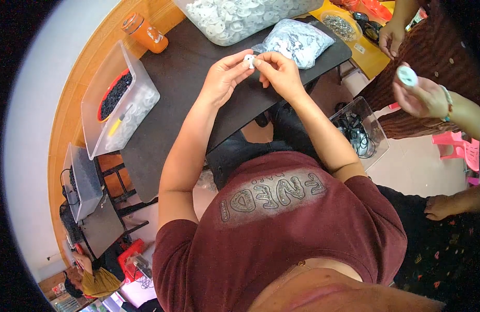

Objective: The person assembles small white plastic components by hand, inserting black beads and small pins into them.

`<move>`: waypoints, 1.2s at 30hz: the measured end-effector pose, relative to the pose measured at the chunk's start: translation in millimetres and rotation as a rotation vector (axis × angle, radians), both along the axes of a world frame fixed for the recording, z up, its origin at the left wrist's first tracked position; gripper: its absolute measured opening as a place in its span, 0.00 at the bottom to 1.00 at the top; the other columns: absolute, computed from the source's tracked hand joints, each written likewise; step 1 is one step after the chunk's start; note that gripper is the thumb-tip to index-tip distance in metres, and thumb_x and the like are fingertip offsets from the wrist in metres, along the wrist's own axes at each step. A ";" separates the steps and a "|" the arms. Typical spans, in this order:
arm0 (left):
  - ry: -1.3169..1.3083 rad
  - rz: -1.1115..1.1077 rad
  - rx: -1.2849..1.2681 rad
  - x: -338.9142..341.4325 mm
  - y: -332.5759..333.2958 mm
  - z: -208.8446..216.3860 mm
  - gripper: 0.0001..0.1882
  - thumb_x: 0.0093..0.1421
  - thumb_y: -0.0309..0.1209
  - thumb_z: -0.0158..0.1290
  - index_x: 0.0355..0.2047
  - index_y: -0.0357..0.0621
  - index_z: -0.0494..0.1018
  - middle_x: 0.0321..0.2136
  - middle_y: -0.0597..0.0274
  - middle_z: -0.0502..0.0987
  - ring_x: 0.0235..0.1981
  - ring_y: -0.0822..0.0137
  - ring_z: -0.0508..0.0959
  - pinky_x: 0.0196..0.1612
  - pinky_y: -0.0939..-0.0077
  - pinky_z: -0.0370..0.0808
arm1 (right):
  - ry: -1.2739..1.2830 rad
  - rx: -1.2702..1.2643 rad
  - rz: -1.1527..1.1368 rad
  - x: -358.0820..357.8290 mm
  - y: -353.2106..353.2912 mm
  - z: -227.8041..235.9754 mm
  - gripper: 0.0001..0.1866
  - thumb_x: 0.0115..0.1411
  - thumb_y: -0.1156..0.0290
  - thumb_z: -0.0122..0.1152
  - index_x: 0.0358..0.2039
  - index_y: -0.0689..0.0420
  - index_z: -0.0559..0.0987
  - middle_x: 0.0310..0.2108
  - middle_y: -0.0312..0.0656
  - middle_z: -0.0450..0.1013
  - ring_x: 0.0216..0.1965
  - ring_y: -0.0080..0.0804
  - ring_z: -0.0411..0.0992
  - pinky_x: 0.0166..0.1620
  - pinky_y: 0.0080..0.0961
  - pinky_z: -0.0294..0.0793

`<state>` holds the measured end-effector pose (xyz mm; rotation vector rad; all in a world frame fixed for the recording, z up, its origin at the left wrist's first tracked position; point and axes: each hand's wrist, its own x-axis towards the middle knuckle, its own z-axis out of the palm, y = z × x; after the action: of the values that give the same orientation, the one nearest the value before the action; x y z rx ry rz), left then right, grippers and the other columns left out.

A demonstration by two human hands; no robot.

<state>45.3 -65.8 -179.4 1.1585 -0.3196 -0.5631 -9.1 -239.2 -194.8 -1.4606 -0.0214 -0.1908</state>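
Above the far side of the dark table (pixel 172 73), a small white plastic part (pixel 250 60) with dark spots is pinched between my two hands. My left hand (pixel 227 74) grips it from the left with thumb and fingers. From the other side, the thumb and forefinger of my right hand (pixel 281 75) close on it too. The fingertips cover some of the part. Just beyond my right hand lies a clear plastic bag (pixel 302 44) filled with small white and dark pieces.
A clear bin (pixel 217 40) of white parts stands at the back. Left are an orange bottle (pixel 146 34) and another bin (pixel 87 112) holding a red-rimmed bowl (pixel 100 108) and a yellow-handled tool (pixel 116 126). At right, another person's hand (pixel 424 99) holds a pale round piece (pixel 407 76).
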 end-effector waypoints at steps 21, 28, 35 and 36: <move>0.235 0.084 -0.247 20.6 1.9 -23.8 0.20 0.65 0.26 0.53 0.56 0.34 0.67 0.47 0.51 0.76 0.50 0.59 0.77 0.58 0.71 0.74 | -0.392 -0.546 0.160 -10.0 3.3 -0.6 0.08 0.55 0.69 0.65 0.29 0.61 0.79 0.26 0.41 0.74 0.25 0.28 0.71 0.29 0.25 0.70; 0.240 0.091 -0.253 19.5 1.8 -23.4 0.19 0.65 0.26 0.53 0.55 0.33 0.67 0.47 0.50 0.76 0.50 0.59 0.77 0.57 0.71 0.74 | -0.380 -0.559 0.162 -11.9 3.1 1.5 0.08 0.56 0.68 0.65 0.30 0.60 0.79 0.28 0.41 0.75 0.25 0.29 0.72 0.29 0.25 0.70; 0.256 0.079 -0.262 19.3 3.7 -24.1 0.20 0.65 0.26 0.53 0.56 0.34 0.67 0.47 0.49 0.76 0.51 0.58 0.77 0.57 0.69 0.74 | -0.348 -0.552 0.162 -13.3 4.2 2.1 0.09 0.56 0.67 0.65 0.31 0.60 0.79 0.28 0.42 0.75 0.26 0.30 0.72 0.30 0.26 0.70; 0.255 0.076 -0.265 19.1 3.4 -23.5 0.20 0.65 0.26 0.53 0.56 0.34 0.67 0.47 0.49 0.76 0.51 0.57 0.76 0.57 0.69 0.74 | -0.348 -0.553 0.161 -12.8 3.9 1.1 0.09 0.56 0.67 0.65 0.31 0.60 0.79 0.28 0.42 0.75 0.26 0.30 0.72 0.30 0.26 0.70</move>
<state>64.4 -62.4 -202.9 0.8290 -0.1250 -0.5756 -21.9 -235.3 -193.7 -1.9482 -0.5074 -0.3219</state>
